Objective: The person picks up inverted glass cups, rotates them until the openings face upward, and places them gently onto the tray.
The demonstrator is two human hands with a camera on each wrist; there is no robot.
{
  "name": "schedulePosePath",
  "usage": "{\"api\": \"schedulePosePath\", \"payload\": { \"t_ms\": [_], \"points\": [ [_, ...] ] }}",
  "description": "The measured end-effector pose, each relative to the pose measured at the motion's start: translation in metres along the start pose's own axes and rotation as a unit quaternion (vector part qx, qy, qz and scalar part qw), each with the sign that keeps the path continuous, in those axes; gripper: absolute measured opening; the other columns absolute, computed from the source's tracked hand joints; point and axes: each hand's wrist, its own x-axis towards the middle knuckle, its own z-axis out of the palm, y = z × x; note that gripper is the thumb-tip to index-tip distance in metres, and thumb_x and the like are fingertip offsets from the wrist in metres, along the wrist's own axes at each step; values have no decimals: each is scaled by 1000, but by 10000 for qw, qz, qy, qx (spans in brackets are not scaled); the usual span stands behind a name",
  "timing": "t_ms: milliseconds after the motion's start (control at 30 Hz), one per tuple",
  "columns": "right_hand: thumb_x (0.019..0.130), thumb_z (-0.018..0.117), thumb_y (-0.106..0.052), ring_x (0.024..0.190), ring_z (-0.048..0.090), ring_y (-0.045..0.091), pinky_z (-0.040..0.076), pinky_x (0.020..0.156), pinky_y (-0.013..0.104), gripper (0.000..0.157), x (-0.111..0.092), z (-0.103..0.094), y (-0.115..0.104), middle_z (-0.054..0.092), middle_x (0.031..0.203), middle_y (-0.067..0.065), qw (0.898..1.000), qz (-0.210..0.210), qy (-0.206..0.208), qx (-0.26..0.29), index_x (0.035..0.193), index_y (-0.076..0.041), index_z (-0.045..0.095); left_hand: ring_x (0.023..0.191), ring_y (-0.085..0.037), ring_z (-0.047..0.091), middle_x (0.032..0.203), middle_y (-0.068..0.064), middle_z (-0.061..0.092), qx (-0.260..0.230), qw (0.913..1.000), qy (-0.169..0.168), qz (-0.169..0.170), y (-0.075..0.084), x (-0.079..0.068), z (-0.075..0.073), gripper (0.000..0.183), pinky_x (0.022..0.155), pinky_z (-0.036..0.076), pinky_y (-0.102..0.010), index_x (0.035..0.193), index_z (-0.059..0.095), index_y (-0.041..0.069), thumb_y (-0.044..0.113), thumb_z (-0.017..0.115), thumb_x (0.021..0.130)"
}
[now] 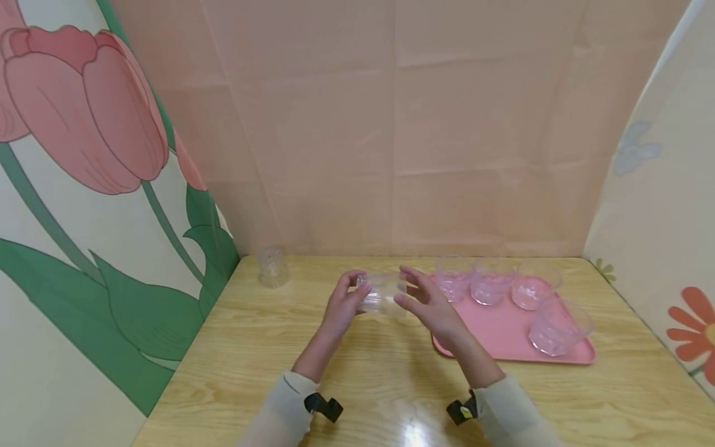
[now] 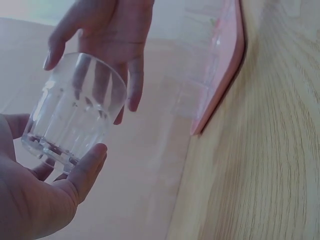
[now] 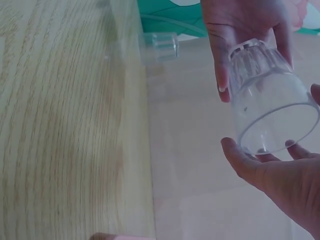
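Note:
A clear fluted cup [image 1: 382, 293] lies on its side in the air above the table, its mouth facing right. My left hand [image 1: 345, 302] grips it at the base, thumb and fingers around the thick bottom [image 2: 52, 150]. At the mouth end, my right hand [image 1: 432, 305] is spread around the rim [image 3: 280, 125], its fingers fairly straight and its thumb beside the edge. In the left wrist view, the right hand [image 2: 110, 40] shows behind the cup, partly seen through it.
On the right, a pink tray [image 1: 486, 332] carries several clear cups [image 1: 491, 282], one of them near its front right corner [image 1: 558, 329]. Another clear cup [image 1: 273, 268] stands at the table's back left. A pinkish cloth backdrop [image 1: 391, 155] rises behind the wooden table [image 1: 234, 366].

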Motion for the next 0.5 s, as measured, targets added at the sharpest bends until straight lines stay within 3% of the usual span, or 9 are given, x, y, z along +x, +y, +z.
{"api": "schedulePosePath", "payload": {
  "t_ms": [167,400,500],
  "points": [
    [85,68,-35,134,33,31,32,103,56,66,0,3,0,30,149,4,9999,7,41,121,141,-33,34,84,-13,59,113,-10,41,16,10000,27,-65,11,-8,5,40,81,53,-45,129,44,2,18,54,94],
    [84,68,-34,132,35,32,35,101,54,64,1,5,2,33,145,6,9998,40,125,179,140,-32,36,100,-41,57,110,-8,42,-61,9998,-67,-161,12,-9,6,38,82,52,-47,129,44,4,18,54,94],
    [84,68,-34,131,36,34,38,99,53,63,1,5,1,34,145,5,9999,9,142,77,139,-32,37,101,-43,56,108,-8,43,-87,9998,-157,-126,11,-8,5,39,82,52,-47,129,43,2,17,53,95]
  ]
}}
